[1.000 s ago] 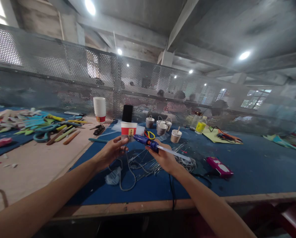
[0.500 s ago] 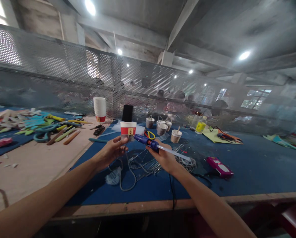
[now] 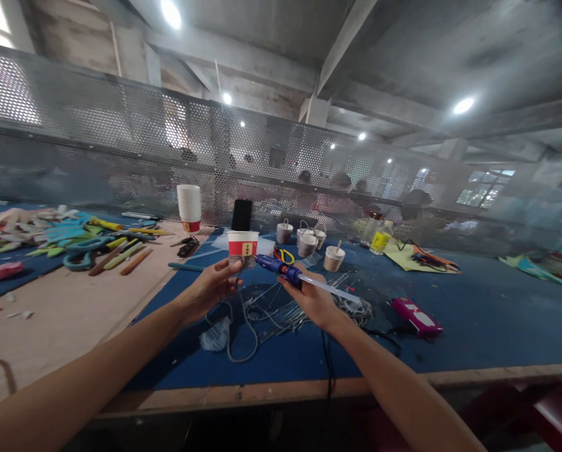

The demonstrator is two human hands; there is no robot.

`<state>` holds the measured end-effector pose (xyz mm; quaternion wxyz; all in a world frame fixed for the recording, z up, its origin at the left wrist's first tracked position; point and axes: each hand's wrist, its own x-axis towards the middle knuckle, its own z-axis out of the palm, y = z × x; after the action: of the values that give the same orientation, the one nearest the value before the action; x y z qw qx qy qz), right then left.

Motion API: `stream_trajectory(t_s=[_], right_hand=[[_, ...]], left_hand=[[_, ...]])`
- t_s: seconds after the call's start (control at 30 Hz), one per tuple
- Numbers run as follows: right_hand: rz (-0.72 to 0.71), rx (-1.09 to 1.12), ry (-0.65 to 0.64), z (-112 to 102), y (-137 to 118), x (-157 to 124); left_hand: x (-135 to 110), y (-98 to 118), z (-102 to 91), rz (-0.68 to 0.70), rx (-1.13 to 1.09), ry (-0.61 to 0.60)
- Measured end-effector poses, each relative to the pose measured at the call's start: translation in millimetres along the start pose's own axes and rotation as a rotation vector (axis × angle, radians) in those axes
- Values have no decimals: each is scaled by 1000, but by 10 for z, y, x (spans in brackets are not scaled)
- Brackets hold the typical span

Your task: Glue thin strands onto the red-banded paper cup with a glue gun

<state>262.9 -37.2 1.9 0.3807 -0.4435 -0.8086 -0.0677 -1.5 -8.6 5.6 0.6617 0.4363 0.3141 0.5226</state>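
My left hand (image 3: 212,287) is closed round the base of a red and white paper cup (image 3: 243,245), held upright above the blue table (image 3: 473,326). My right hand (image 3: 309,298) grips a blue glue gun (image 3: 281,270) with a clear glue stick poking out behind it. The gun's nozzle points left and touches or nearly touches the cup's side. A black cord drops from the gun over the table's front edge. Under both hands lies a tangle of grey wire pieces (image 3: 266,317).
A stack of white cups (image 3: 189,207), a black phone (image 3: 241,215), small wrapped pots (image 3: 304,242), yellow scissors (image 3: 285,255), a yellow-labelled bottle (image 3: 381,238) and a pink object (image 3: 416,317) sit on the table. Coloured cut-outs and sticks (image 3: 74,242) cover the left side. People sit behind the mesh screen (image 3: 121,157).
Almost nothing has changed. The cup and glue gun have risen very slightly and stay together.
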Motion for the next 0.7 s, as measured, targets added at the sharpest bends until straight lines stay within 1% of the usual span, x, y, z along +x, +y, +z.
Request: stream_trajectory(t_s=[0.47,0.7], right_hand=[[16,2,-23,29,37,-5],[38,35,-42,0,-4,-1]], left_hand=[[-13,13,17,-19,21,8],[26,-32,-28,-24,34,6]])
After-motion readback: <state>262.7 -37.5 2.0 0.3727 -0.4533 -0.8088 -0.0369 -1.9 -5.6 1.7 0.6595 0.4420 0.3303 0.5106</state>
